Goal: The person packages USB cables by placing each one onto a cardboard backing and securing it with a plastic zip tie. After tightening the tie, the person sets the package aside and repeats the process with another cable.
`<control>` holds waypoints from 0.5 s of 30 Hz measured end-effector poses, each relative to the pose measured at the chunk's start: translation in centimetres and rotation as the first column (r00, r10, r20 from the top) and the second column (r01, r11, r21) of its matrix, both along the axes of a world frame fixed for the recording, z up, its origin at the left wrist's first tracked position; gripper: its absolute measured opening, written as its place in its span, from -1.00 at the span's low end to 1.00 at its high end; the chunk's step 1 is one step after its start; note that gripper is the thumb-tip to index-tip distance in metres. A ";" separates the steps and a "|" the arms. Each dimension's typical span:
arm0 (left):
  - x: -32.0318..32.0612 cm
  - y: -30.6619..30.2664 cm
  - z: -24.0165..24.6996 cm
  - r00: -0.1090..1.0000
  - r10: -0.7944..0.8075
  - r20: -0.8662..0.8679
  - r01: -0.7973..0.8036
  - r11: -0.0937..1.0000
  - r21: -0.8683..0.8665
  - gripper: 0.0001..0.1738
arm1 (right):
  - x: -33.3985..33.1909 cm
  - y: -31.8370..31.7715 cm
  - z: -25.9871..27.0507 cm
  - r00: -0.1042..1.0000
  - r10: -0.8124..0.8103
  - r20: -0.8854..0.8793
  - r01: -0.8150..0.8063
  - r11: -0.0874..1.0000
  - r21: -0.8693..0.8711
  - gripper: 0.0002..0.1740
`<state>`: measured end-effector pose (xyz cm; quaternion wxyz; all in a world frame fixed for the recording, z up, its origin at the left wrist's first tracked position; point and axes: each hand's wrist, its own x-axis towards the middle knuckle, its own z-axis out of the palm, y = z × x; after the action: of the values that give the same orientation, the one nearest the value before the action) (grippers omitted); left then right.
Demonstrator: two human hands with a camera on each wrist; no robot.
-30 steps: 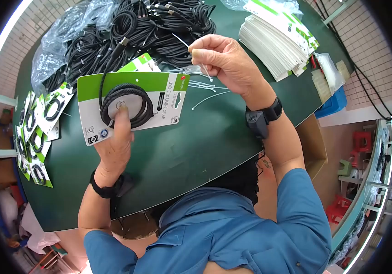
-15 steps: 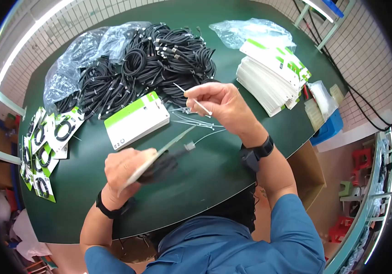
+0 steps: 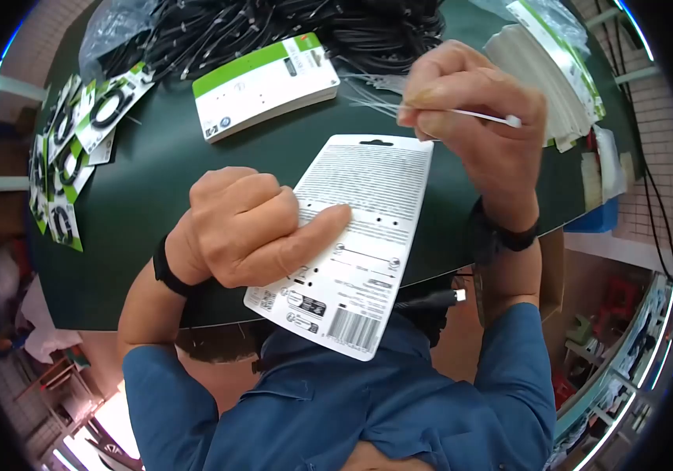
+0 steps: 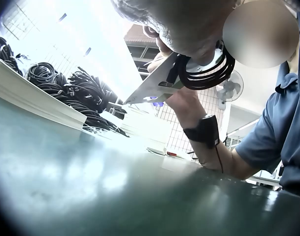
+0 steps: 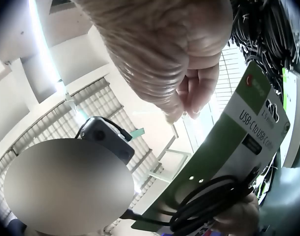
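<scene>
My left hand (image 3: 246, 228) holds a printed cable card (image 3: 364, 184), its thumb underneath and the index finger along the back. The card's text and barcode side faces up in the head view. A coiled black USB-C cable (image 5: 204, 201) lies against the front of the card, seen in the right wrist view. One cable plug (image 3: 455, 295) sticks out past the card's lower right edge. Above the card's upper right corner, my right hand (image 3: 481, 110) pinches a white cable tie (image 3: 497, 118) between thumb and fingers, its head pointing right.
A stack of printed cards (image 3: 266, 94) lies behind the left hand, with loose cable ties (image 3: 364, 102) beside it. Black cables (image 3: 297, 27) are heaped at the back. Finished cable cards (image 3: 77, 157) pile up at left; more stacked cards (image 3: 544, 86) stand at right.
My left hand has turned the card over, so its back now faces up instead of the cable side. The right hand, still pinching the cable tie, has come nearer the card's top edge.
</scene>
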<state>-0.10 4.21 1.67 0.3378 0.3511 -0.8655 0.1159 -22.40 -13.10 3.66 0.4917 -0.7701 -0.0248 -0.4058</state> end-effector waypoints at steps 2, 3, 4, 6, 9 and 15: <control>-0.1 0.1 -0.2 1.000 0.002 0.019 -0.002 1.000 -0.003 -0.43 | 0.0 0.5 0.4 0.999 0.051 -0.002 -0.051 0.999 -0.009 -0.81; -0.2 0.0 -0.3 1.000 -0.008 0.028 0.009 0.999 -0.035 -0.43 | -0.1 0.8 0.7 0.997 0.079 -0.009 -0.079 0.996 -0.042 -0.80; -0.3 0.0 -0.5 0.999 -0.021 0.034 0.023 0.998 -0.067 -0.43 | -0.1 1.0 0.8 0.994 0.103 -0.019 -0.104 0.992 -0.075 -0.79; -0.6 0.0 -1.0 0.999 -0.029 0.033 0.032 0.996 -0.085 -0.43 | 0.0 1.3 1.1 0.989 0.141 -0.040 -0.143 0.987 -0.076 -0.77; -0.7 -0.3 -1.4 0.998 -0.063 0.011 0.064 0.984 -0.167 -0.43 | 0.2 1.8 1.0 0.977 0.201 -0.076 -0.208 0.971 -0.114 -0.72; -0.7 -0.4 -1.3 0.997 -0.077 0.027 0.081 0.981 -0.177 -0.44 | 1.0 2.8 0.5 0.984 0.167 -0.060 -0.171 0.982 -0.074 -0.74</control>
<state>-0.75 3.84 0.38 0.3635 0.2838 -0.8683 0.1827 -21.41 -10.34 4.18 0.4939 -0.7947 -0.0931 -0.3405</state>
